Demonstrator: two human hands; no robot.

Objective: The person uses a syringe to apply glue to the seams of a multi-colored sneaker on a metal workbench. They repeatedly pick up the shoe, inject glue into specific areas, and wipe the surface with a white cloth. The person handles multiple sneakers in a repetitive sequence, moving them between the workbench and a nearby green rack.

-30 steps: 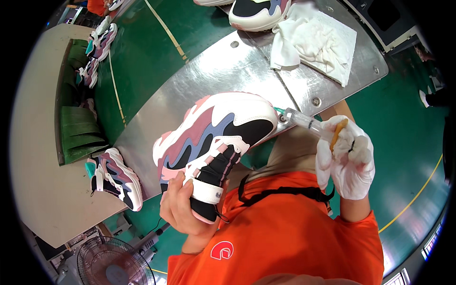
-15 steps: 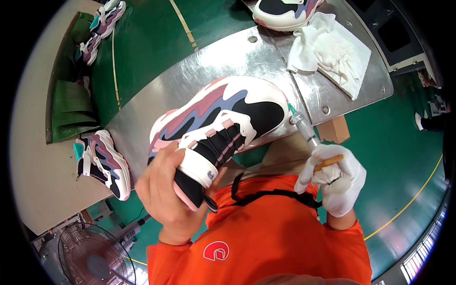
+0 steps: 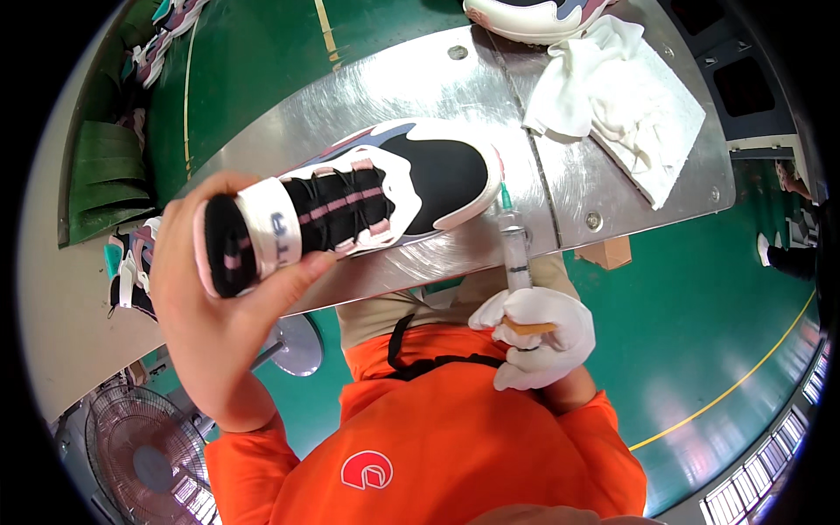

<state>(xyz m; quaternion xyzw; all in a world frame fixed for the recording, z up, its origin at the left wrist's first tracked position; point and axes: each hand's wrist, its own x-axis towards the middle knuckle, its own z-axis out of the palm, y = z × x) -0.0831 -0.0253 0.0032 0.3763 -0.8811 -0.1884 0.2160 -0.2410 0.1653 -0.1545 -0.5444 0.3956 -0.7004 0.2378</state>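
My bare left hand (image 3: 197, 284) is closed round the heel end of a sneaker (image 3: 442, 179) in black, white, pink and blue. Its laces and tongue face up, and its toe points right over the metal table. In a white glove, my right hand (image 3: 560, 337) grips a clear syringe (image 3: 515, 249) with a green needle tip. That tip meets the sole edge at the toe, or comes very close to it. A slim orange-brown stick (image 3: 529, 328) is also held in the gloved fingers. The glove hides the syringe's rear end.
Beyond the sneaker lies the metal table (image 3: 385, 101). A crumpled white cloth (image 3: 604, 92) rests on a white pad to the right, beside another sneaker (image 3: 534, 22). More sneakers (image 3: 131, 271) stand left near a green rack (image 3: 105, 188). A fan (image 3: 149, 464) is lower left, a cardboard box (image 3: 606, 252) right.
My left hand has moved left and rolled the sneaker, so its laces now face up instead of its side. My right hand has shifted left with the syringe, which now stands more upright.
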